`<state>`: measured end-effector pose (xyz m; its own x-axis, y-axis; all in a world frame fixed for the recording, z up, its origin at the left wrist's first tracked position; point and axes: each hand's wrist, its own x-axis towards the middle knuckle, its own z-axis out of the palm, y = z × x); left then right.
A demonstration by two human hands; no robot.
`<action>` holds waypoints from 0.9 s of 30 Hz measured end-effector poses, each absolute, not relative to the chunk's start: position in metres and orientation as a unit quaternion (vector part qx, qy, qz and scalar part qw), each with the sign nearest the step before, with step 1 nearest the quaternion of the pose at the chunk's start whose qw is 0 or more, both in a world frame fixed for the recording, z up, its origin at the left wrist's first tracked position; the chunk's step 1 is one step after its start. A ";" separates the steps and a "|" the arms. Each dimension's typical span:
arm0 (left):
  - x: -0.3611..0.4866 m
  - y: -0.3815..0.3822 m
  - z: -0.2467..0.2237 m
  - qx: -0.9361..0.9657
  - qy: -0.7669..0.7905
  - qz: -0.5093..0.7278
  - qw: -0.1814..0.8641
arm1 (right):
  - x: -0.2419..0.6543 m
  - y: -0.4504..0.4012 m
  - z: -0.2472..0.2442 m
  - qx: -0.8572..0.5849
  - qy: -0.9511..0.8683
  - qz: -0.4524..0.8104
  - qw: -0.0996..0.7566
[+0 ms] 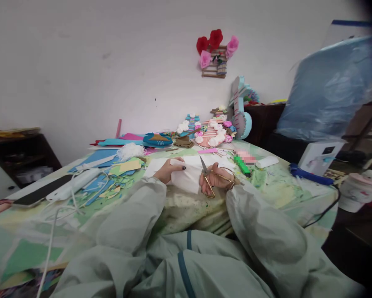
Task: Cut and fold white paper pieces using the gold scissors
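My left hand (169, 169) is closed on a thin white sheet (186, 178), which looks like tissue or crepe paper, with the thumb on top. The sheet hangs between my two hands near the table's front edge. A pair of scissors (207, 176) with gold handles rests in my right hand (215, 180), its blades pointing up and away. The right palm faces upward with the fingers curled about the handles. Beneath and behind the hands lies a larger white sheet (154, 163).
White string (130, 152), coloured paper scraps (125, 166), a phone (43, 190) and a white power strip (72, 185) with cables lie left. Handmade decorations (210, 132) stand at the back. A green cutter (241, 164) and a blue-handled tool (311, 174) lie right.
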<state>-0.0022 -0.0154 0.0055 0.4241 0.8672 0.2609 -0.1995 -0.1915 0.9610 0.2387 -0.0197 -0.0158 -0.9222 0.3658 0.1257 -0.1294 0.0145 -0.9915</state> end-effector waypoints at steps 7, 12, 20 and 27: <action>0.001 -0.015 0.003 0.632 0.270 0.454 0.566 | 0.240 -0.013 -0.021 -0.042 -0.686 0.707 0.169; 0.003 -0.015 0.003 0.636 0.264 0.445 0.573 | 0.238 -0.016 -0.019 -0.063 -0.696 0.693 0.180; 0.001 -0.016 0.004 0.632 0.235 0.431 0.600 | 0.233 -0.026 -0.011 -0.151 -0.710 0.664 0.180; 0.003 -0.016 0.005 0.657 0.242 0.449 0.555 | 0.230 -0.025 -0.012 -0.157 -0.724 0.648 0.179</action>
